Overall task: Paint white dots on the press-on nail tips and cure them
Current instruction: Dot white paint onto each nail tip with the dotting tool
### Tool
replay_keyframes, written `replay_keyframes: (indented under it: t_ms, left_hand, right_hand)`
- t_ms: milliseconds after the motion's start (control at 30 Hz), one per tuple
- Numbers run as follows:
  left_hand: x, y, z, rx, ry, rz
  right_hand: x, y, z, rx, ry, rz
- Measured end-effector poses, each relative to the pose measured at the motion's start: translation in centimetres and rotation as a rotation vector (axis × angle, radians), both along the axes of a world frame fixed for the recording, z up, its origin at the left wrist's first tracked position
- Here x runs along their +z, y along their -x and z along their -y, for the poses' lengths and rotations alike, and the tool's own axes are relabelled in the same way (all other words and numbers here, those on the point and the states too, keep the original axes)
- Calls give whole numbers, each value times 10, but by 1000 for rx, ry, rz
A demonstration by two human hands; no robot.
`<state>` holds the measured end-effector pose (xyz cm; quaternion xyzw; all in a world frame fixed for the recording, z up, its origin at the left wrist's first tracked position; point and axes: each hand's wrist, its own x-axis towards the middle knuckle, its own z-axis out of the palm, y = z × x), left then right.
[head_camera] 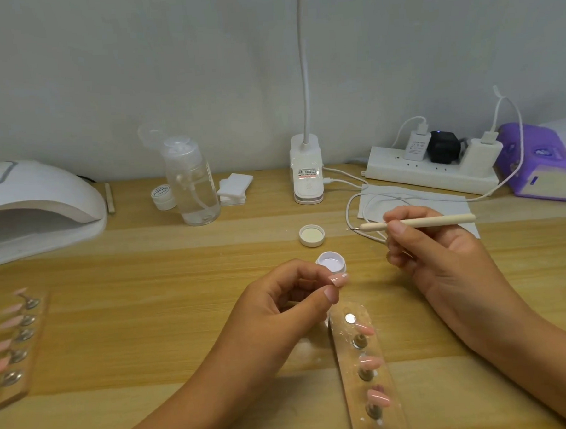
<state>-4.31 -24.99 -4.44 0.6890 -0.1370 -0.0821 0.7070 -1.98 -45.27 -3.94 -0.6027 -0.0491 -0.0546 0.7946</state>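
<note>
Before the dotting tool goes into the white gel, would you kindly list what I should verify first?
1. Open gel pot, lid off beside it: ok.
2. The dotting tool held by right hand: ok.
3. The nail tip pinched by left hand, close to the pot: ok.
4. Gel already on the tool's point: cannot tell.
5. The curing lamp shows a blue light: ok.

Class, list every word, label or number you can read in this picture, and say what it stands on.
No text can be read.
Small jar lid: cursive word, too blurred.
Lamp base sticker: print too small.
White charger: print too small.
Purple box: marks too blurred.
</note>
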Motion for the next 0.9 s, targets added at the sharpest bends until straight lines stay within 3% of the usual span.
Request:
replay_keyframes:
  t_ms: [167,367,533,900]
  left_hand:
    - [0,1,-2,9,0,0]
    - [0,-5,-2,107,207,-133]
    - [0,-7,-3,144,312,-175]
    - [-3,-7,-4,127,200,-107]
  right_hand:
    - [6,-2,-8,-109,351,196]
    - [0,-9,-25,-77,628,403]
    - [-5,-13,-24,-62,745,441]
    - [-8,-18,-25,-18,863,483]
